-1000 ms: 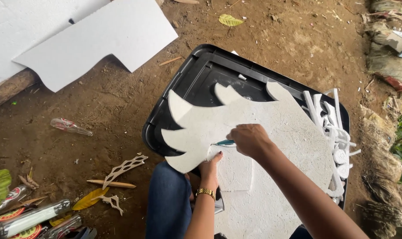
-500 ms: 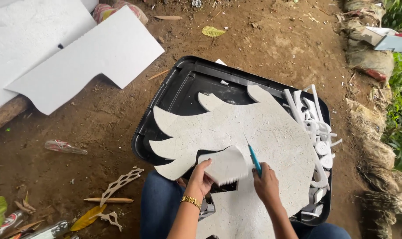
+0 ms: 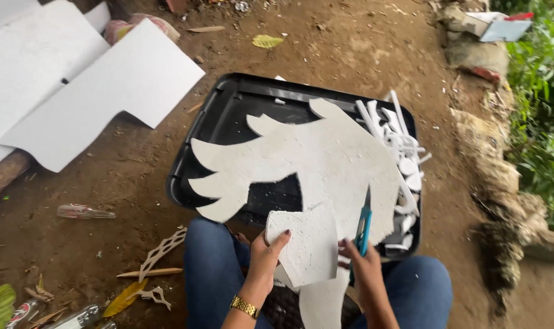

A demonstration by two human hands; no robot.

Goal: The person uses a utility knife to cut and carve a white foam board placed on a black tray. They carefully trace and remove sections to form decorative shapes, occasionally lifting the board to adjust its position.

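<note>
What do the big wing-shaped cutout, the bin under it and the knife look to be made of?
The wing-shaped cutout looks like white foam board: matte, pebbled face, cleanly cut edges. The bin seems moulded black plastic with a glossy rim. The knife in the right hand has a teal, probably plastic, handle; its blade looks metal.

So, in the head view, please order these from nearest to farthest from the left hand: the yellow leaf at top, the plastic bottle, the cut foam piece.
1. Cut foam piece, held in the left hand.
2. Plastic bottle, on the dirt at left.
3. Yellow leaf, top centre.
</note>
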